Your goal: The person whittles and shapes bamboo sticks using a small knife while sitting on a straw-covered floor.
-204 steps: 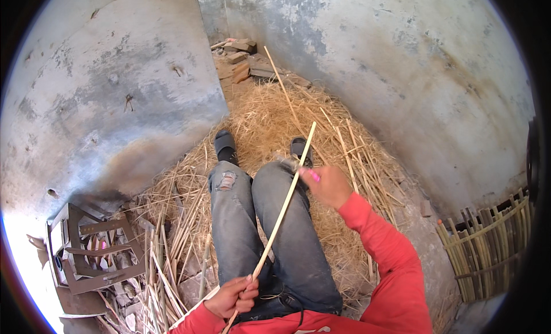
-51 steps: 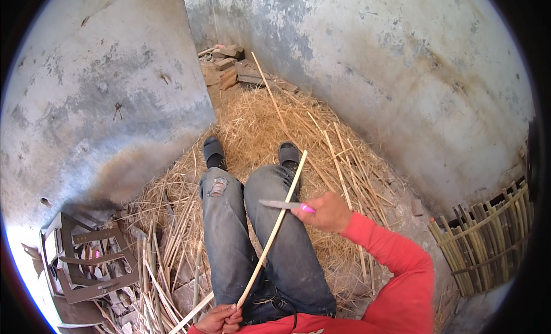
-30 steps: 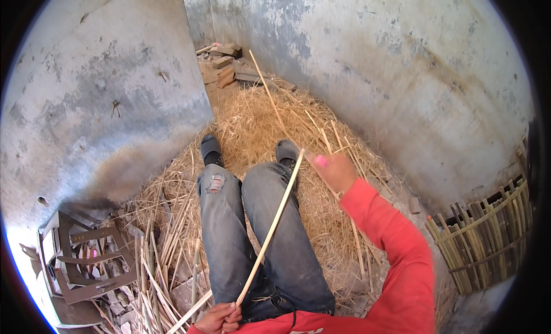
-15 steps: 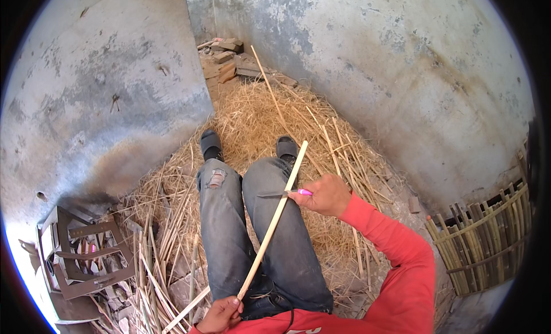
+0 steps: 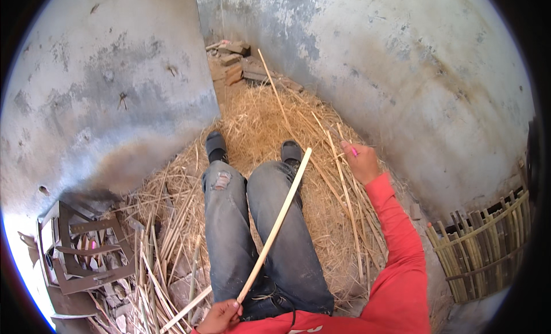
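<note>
My left hand is closed on the lower end of a pale, flat bamboo strip. The strip slants up and to the right across my right thigh, its far end standing over my right slipper. My right hand, out to the right above the loose strips, is closed round a knife with a pink handle. Its blade can hardly be made out here. Long bamboo strips lie on the shavings just beneath and beside that hand.
Curled shavings cover the floor around my feet. More strips are heaped at my left, beside a broken brown frame. A slatted bamboo panel leans at the right. Bricks lie by the far wall corner.
My right hand has moved off the bamboo strip, outward to the right and away from me, with the knife still in it. My left hand and the strip have stayed nearly in place.
</note>
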